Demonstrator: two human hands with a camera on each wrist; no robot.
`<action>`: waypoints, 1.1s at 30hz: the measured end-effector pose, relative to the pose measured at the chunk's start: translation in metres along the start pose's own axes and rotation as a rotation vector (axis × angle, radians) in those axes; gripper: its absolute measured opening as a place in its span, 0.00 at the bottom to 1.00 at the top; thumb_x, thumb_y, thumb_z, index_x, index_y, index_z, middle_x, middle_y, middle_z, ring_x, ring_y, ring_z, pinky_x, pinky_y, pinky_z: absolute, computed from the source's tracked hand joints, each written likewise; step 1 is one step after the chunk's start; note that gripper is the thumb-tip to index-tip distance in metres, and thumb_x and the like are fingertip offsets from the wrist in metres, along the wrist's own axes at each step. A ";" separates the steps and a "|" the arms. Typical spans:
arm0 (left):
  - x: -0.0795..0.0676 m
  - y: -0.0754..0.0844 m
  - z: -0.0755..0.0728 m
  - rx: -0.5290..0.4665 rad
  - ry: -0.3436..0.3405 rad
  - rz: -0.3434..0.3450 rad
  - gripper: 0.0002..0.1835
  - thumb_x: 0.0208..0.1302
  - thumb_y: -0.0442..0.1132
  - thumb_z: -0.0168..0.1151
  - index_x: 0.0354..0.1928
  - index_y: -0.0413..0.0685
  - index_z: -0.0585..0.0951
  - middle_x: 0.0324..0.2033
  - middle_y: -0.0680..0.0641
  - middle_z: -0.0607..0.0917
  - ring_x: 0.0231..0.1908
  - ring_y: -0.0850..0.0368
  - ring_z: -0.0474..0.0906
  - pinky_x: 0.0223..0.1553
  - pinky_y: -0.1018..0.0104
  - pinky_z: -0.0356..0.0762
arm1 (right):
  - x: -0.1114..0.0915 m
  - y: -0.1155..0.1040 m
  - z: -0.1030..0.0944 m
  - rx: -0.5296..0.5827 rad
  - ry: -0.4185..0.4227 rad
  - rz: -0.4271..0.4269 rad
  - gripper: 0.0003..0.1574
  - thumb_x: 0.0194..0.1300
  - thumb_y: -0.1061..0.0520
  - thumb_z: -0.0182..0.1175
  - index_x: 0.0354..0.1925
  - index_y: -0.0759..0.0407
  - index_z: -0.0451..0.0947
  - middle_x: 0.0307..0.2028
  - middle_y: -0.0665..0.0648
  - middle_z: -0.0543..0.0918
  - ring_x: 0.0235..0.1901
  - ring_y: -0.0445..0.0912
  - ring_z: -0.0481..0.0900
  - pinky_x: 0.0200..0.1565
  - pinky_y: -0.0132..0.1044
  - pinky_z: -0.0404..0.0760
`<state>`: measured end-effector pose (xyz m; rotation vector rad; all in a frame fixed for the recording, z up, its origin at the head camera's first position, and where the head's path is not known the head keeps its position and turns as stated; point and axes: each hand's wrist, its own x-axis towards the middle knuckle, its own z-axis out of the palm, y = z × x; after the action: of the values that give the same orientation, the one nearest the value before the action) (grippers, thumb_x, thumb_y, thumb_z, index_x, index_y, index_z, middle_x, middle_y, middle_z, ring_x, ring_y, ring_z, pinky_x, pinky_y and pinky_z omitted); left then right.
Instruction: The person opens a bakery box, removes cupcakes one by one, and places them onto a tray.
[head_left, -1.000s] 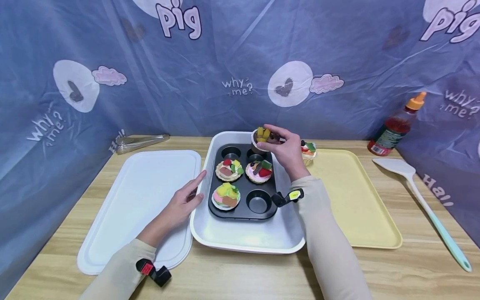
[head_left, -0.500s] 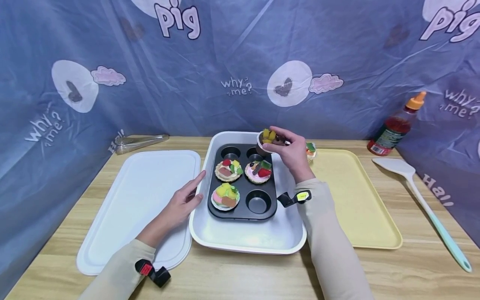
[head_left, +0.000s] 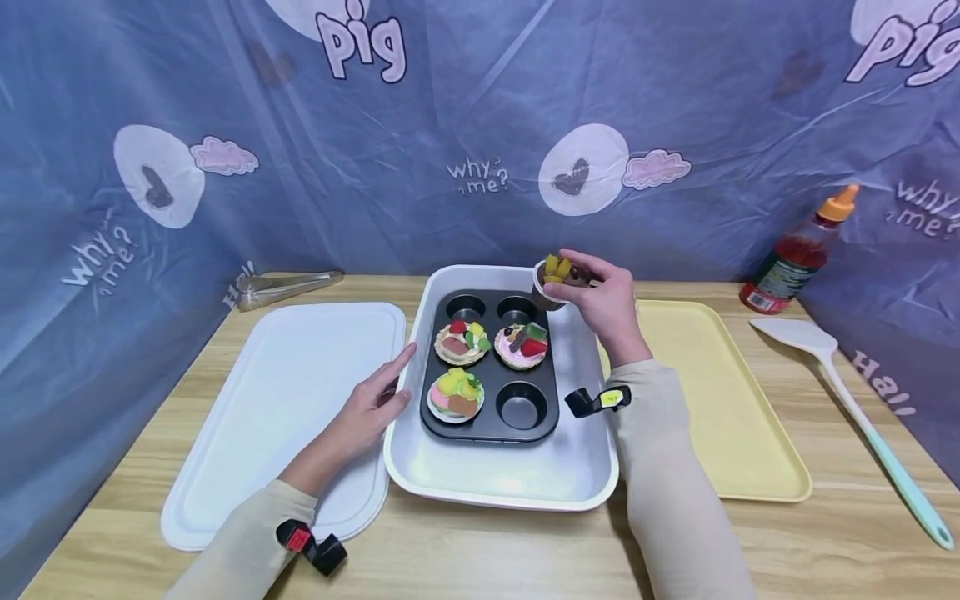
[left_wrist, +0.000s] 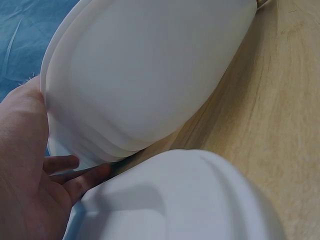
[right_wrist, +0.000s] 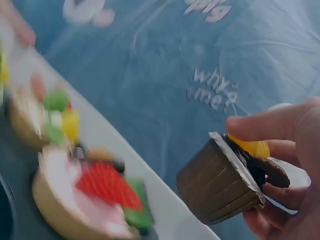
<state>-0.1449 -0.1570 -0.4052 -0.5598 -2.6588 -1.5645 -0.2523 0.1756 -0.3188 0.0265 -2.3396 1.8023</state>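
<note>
Around the cupcake (right_wrist: 215,187); curved right hand (head_left: 609,302)

brown cupcake (right_wrist: 215,185) | yellow-topped | pinched by right fingers (head_left: 591,263) | raised near far-right corner of white tub (head_left: 498,479)

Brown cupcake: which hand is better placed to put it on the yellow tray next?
Probably the right hand: it grips the brown cupcake and is nearer the yellow tray. The left hand touches the left rim of the tub, with the pan between it and the cupcake.

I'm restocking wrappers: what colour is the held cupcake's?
Brown wrapper, clearest in the right wrist view.
</note>
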 end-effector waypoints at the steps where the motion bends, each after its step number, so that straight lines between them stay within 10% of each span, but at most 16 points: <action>1: 0.000 0.000 0.000 0.002 0.001 0.001 0.33 0.75 0.34 0.52 0.79 0.51 0.58 0.71 0.35 0.70 0.68 0.38 0.71 0.66 0.42 0.70 | 0.000 -0.001 -0.002 -0.013 0.007 0.009 0.35 0.55 0.59 0.76 0.62 0.51 0.81 0.62 0.56 0.81 0.56 0.45 0.76 0.55 0.32 0.79; 19: 0.000 0.000 0.001 -0.015 0.009 0.020 0.33 0.74 0.33 0.53 0.78 0.49 0.59 0.72 0.36 0.69 0.66 0.39 0.74 0.65 0.51 0.72 | 0.003 0.003 -0.069 -0.091 0.315 0.008 0.36 0.50 0.62 0.78 0.59 0.56 0.83 0.55 0.58 0.85 0.40 0.31 0.80 0.42 0.19 0.77; 33: -0.001 0.001 0.001 -0.015 0.005 0.011 0.33 0.75 0.34 0.52 0.79 0.49 0.59 0.71 0.35 0.70 0.66 0.38 0.73 0.65 0.43 0.71 | 0.003 0.022 -0.109 0.127 0.505 0.148 0.40 0.43 0.70 0.78 0.58 0.55 0.84 0.36 0.41 0.85 0.41 0.35 0.80 0.41 0.20 0.75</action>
<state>-0.1438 -0.1562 -0.4051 -0.5701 -2.6383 -1.5817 -0.2435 0.2865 -0.3130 -0.5320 -1.9110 1.7609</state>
